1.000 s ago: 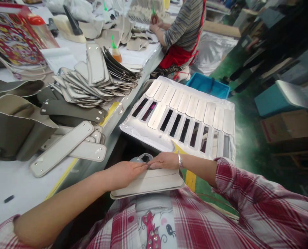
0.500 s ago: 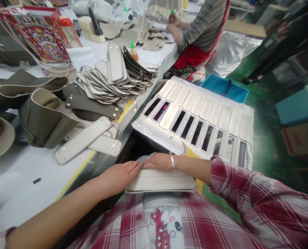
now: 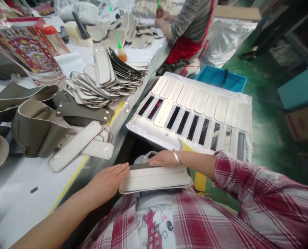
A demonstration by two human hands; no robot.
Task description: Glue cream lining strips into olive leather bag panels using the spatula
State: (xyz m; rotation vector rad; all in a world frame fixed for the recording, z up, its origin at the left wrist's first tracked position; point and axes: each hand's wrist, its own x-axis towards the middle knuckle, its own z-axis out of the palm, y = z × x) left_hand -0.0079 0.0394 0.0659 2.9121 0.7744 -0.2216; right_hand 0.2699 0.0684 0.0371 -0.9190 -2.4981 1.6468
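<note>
A long pale piece with rounded corners (image 3: 154, 180) lies flat in front of my chest, a darker strip showing along its far edge. My left hand (image 3: 114, 178) grips its left end, fingers together on top and thumb hidden. My right hand (image 3: 162, 159) rests along its far edge near the middle, wrist over the right part; its fingers are pressed together, their tips partly hidden. Beyond them, a white rack (image 3: 154, 135) bears a row of similar pale strips (image 3: 208, 103) above dark slots, with one strip (image 3: 163, 113) lower down.
On the table (image 3: 16, 204) at left are piled strips (image 3: 102, 67), loose strips (image 3: 76, 145), curved olive pieces (image 3: 37, 128), a glue bottle (image 3: 121, 53) and a red patterned bag (image 3: 26, 45). Another person (image 3: 190, 24) sits beyond the rack, near a blue bin (image 3: 221, 79).
My left hand has slid left to the end of the pale piece, apart from my right hand. More of the piece's far edge shows. The whole view has shifted slightly.
</note>
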